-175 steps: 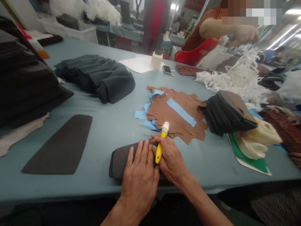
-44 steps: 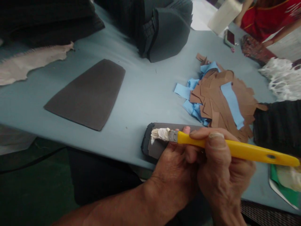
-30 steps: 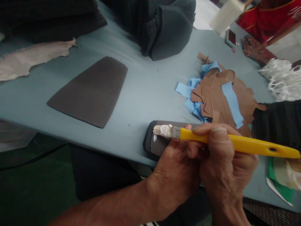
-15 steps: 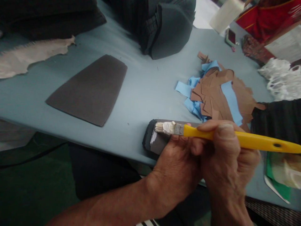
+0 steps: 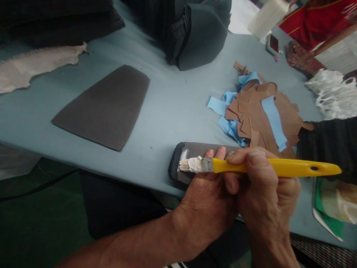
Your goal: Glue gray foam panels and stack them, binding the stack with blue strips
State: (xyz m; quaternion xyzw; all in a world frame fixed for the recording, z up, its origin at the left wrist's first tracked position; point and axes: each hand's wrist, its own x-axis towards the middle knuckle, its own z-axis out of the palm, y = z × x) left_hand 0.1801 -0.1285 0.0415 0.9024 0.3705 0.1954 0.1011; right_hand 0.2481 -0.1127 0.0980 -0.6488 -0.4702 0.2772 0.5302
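My right hand (image 5: pixel 264 178) grips a yellow-handled paintbrush (image 5: pixel 301 167) by the handle near its metal ferrule. White paste coats the bristles (image 5: pixel 195 164), which touch one end of a dark grey panel (image 5: pixel 192 147). A white smear lies on that end, beside a black edge that looks layered. My left hand (image 5: pixel 212 199) holds the panel down at the table's front edge, fingertips showing on its surface behind the brush. Part of the panel is hidden under both hands. Another flat dark panel (image 5: pixel 106 108) lies apart to the left.
Brown and blue scraps (image 5: pixel 262 108) are heaped on the blue-grey table (image 5: pixel 173 104). Behind stands a stack of dark pieces (image 5: pixel 206 35). At right are white strings (image 5: pixel 334 93), black material (image 5: pixel 329 145) and a container (image 5: pixel 338 201). A person in red (image 5: pixel 318 24) is at the far right.
The brush has moved toward me and slightly left across the panel's end, with my right hand moving along. The white smear's far part is now uncovered. My left hand stays in place.
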